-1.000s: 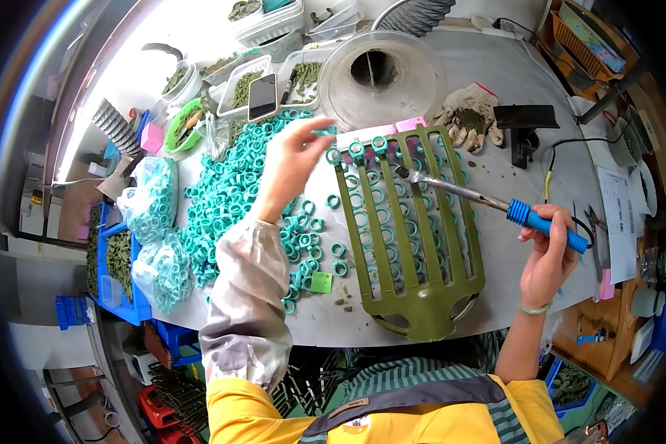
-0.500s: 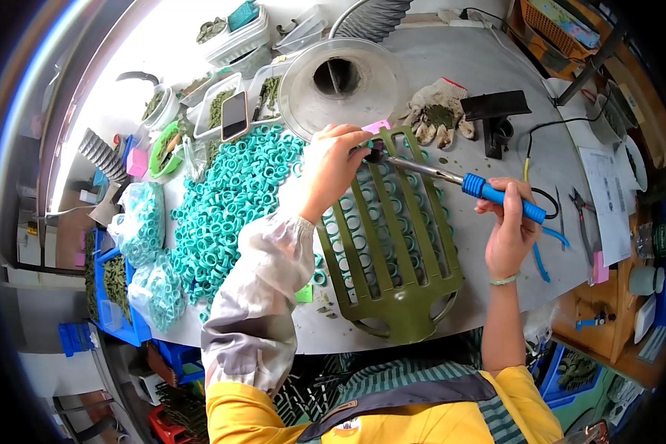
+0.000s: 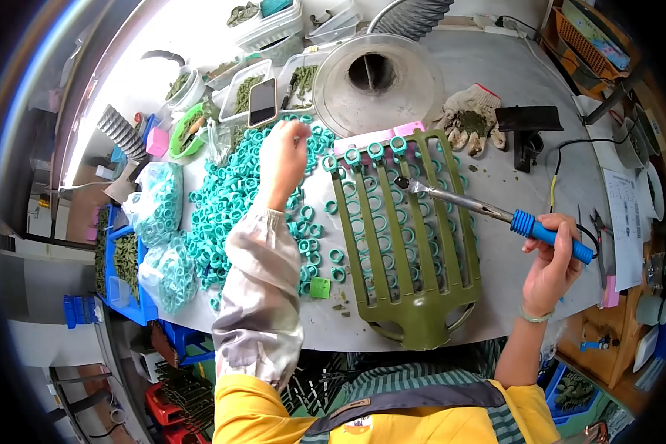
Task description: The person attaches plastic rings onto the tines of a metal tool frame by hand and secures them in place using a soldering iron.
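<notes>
My right hand (image 3: 553, 263) is wrapped round the blue handle of a soldering iron (image 3: 529, 224). Its metal shaft slants to the upper left, and the dark tip is over the slats of an olive-green rack (image 3: 422, 314). Several turquoise rings (image 3: 376, 151) sit on the far ends of the slats, and more show between them. Over the far part of a heap of turquoise rings (image 3: 226, 211), my left hand (image 3: 281, 164) has its fingers drawn together; what they hold, if anything, is hidden. A pink block (image 3: 370, 139) lies behind the rack's far end.
Behind the heap are a phone (image 3: 263, 102) and tubs of green pieces (image 3: 244, 95). A clear round hood (image 3: 337, 92) stands at the back. To its right lie a stained glove (image 3: 472, 118) and a black stand (image 3: 527, 126). Bags of rings (image 3: 166, 277) are at left.
My left hand has moved from the rack's far end leftward to the ring heap. The iron's tip has drawn back from the rings there. The whole view has shifted slightly.
</notes>
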`<action>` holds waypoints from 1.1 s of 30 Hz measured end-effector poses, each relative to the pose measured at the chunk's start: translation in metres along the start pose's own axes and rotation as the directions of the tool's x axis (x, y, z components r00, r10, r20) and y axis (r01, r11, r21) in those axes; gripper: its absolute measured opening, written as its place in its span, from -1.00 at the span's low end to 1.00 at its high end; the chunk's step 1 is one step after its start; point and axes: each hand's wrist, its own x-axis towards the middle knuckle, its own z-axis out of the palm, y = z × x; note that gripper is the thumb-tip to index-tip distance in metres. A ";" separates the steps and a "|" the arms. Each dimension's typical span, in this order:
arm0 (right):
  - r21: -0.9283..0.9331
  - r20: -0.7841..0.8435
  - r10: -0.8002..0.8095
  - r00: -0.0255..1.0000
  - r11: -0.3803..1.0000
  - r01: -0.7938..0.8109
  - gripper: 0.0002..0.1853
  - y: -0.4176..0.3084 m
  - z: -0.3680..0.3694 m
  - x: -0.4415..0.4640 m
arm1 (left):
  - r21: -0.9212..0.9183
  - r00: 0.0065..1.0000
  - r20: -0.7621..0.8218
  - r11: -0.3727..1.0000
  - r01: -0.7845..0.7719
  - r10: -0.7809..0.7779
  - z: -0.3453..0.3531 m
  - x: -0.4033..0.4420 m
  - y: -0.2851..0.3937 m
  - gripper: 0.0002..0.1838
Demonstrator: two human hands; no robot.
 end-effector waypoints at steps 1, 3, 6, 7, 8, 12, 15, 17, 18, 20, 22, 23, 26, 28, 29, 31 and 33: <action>0.001 0.007 0.004 1.000 1.000 -0.004 -0.75 -0.001 0.001 -0.001 | 0.194 0.992 0.127 0.980 -0.037 0.013 -0.005 -0.008 -0.013 -0.79; -0.003 0.022 0.001 1.000 1.000 -0.001 -0.74 -0.001 0.003 -0.002 | 0.259 0.972 0.185 0.947 -0.188 0.143 0.001 -0.025 -0.023 -0.69; -0.015 0.028 -0.009 1.000 1.000 0.009 -0.74 -0.002 0.006 -0.003 | 0.199 0.952 0.290 0.967 -0.161 0.099 0.013 -0.039 -0.029 -0.69; -0.022 0.030 -0.013 0.999 1.000 0.014 -0.74 -0.003 0.007 -0.004 | 0.207 0.956 0.275 0.964 -0.164 0.103 0.017 -0.042 -0.033 -0.73; -0.023 0.028 -0.014 1.000 1.000 0.015 -0.74 -0.004 0.007 -0.004 | 0.175 0.967 0.239 0.976 -0.132 0.089 0.021 -0.042 -0.039 -0.75; -0.029 0.012 -0.014 1.000 0.999 0.015 -0.74 -0.006 0.006 -0.004 | 0.012 0.984 0.162 0.997 0.071 -0.072 0.011 -0.036 -0.041 -0.85; -0.029 0.012 -0.015 1.000 0.999 0.016 -0.74 -0.007 0.005 -0.004 | -0.327 0.918 0.277 0.870 0.369 -0.286 0.004 -0.034 -0.053 -0.82; -0.029 0.031 -0.013 0.999 0.999 0.014 -0.73 -0.007 0.002 -0.004 | -0.632 0.819 0.432 0.521 0.574 -0.377 -0.008 -0.033 -0.044 -0.77; -0.027 0.048 -0.009 0.999 1.000 0.010 -0.73 -0.007 0.000 -0.004 | -0.614 0.802 0.468 0.516 0.598 -0.372 -0.013 -0.033 -0.042 -0.75; -0.024 0.062 -0.003 0.998 1.000 0.004 -0.72 -0.007 -0.002 -0.004 | -0.573 0.763 0.536 0.507 0.644 -0.362 -0.024 -0.033 -0.039 -0.71; -0.024 0.054 0.000 0.999 1.000 0.001 -0.73 -0.007 -0.003 -0.004 | -0.526 0.719 0.583 0.498 0.689 -0.379 -0.033 -0.035 -0.036 -0.67; -0.023 0.042 -0.005 0.999 1.000 0.006 -0.73 -0.007 -0.002 -0.004 | -0.576 0.729 0.566 0.449 0.684 -0.385 -0.033 -0.036 -0.035 -0.68; -0.022 0.013 -0.014 1.000 1.000 0.014 -0.74 -0.008 -0.001 -0.002 | -0.683 0.756 0.527 0.336 0.649 -0.388 -0.036 -0.039 -0.030 -0.66; -0.021 0.008 -0.013 1.000 1.000 0.014 -0.74 -0.007 -0.003 -0.001 | -0.664 0.728 0.598 0.302 0.685 -0.335 -0.039 -0.039 -0.031 -0.63; -0.020 0.003 -0.010 1.000 1.000 0.010 -0.74 -0.008 -0.003 -0.001 | -0.652 0.711 0.632 0.285 0.703 -0.308 -0.042 -0.040 -0.032 -0.61; -0.018 -0.007 -0.003 1.000 1.000 0.003 -0.73 -0.009 -0.004 0.000 | -0.652 0.680 0.702 0.193 0.734 -0.214 -0.052 -0.037 -0.027 -0.59; -0.022 -0.015 -0.005 1.000 1.000 0.005 -0.73 -0.010 -0.004 0.000 | -0.632 0.666 0.716 0.211 0.746 -0.209 -0.059 -0.033 -0.014 -0.55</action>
